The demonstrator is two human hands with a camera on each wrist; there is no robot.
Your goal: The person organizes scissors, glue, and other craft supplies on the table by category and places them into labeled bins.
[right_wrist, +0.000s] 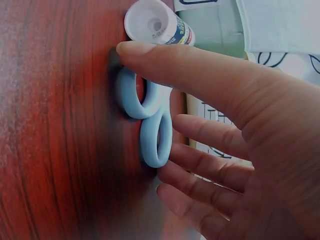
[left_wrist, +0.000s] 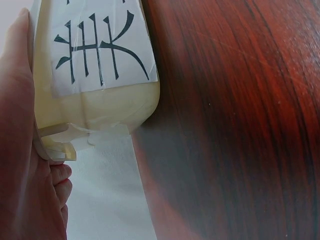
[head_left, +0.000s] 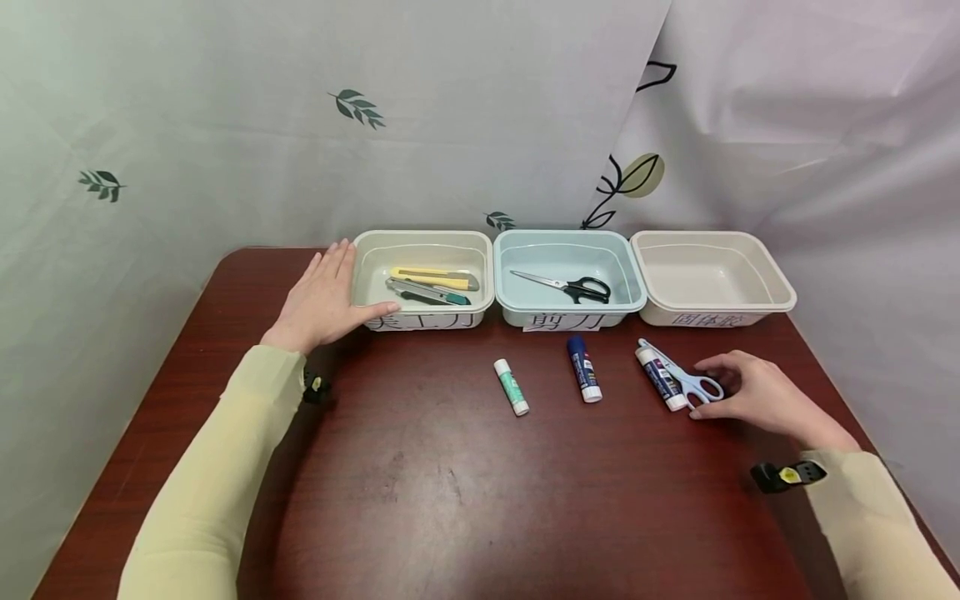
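My left hand (head_left: 324,293) rests at the left end of a cream bin (head_left: 360,283), its fingers extended along the rim and its thumb over the front edge. That bin holds a yellow utility knife (head_left: 427,277) and grey-green utility knives (head_left: 429,293). At the right, my right hand (head_left: 757,392) is at light-blue scissors (head_left: 701,385), thumb and fingers spread on either side of the handle loops (right_wrist: 156,142). The scissors lie on the table against a dark-blue glue stick (head_left: 662,379) with white ends. In the right wrist view the glue stick's round end (right_wrist: 150,22) shows beyond my thumb.
A light-blue bin (head_left: 510,292) with black-handled scissors (head_left: 577,287) stands in the middle of the row. A beige bin (head_left: 697,275) is on its right. A green-and-white glue stick (head_left: 512,387) and a blue-capped glue stick (head_left: 584,371) lie on the brown table (head_left: 465,500).
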